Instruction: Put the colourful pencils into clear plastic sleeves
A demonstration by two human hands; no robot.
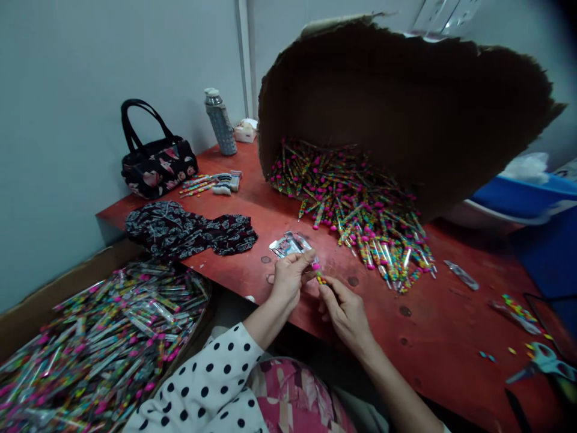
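Note:
My left hand (291, 278) and my right hand (345, 310) meet over the front edge of the red table (451, 325). Both pinch a small multicoloured pencil (319, 273) with a pink cap, held between the fingertips. Just behind the left hand lies a small stack of clear printed sleeves (291, 245). A big heap of the same colourful pencils (356, 210) spills out of a tipped cardboard box (406, 102) on the table ahead.
A cardboard box full of packed pencils (103, 343) sits low at the left. On the table: a dark patterned cloth (189, 231), a floral handbag (157, 165), a bottle (220, 123), a few loose pencils (198, 185). Scissors (543, 361) and scattered bits lie at the right.

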